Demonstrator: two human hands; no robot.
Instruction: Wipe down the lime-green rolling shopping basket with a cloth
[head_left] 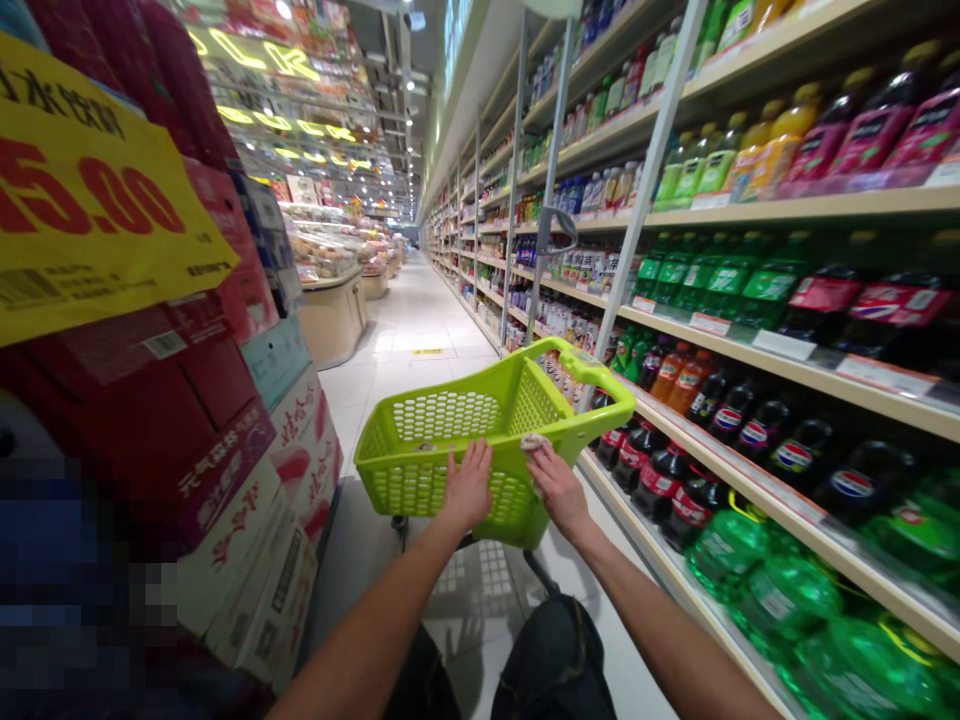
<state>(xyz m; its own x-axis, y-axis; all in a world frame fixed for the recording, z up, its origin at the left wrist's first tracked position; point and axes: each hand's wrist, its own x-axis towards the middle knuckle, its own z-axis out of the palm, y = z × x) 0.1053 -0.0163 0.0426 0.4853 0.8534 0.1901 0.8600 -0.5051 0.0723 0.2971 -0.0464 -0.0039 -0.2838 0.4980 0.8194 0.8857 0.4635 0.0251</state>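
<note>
the green cart [508, 458] stands on the floor [442, 310] in the middle near part of the scene, the left hand [471, 488] laid flat with straight fingers against its near side, the right hand [561, 492] just to the right, pinching a cloth [535, 441] at the near rim. on the right, shelves [750, 213] bear bottles [731, 268]; on the near left are stacked boxes [247, 550] and a yellow sign [97, 190], with a counter [326, 325] farther off.

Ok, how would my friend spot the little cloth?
Find the bright green shopping cart beside the drink shelves. Look along its near side to the person's right hand. The cloth there is small, pale and crumpled, unlike the cart's smooth green plastic.
</note>
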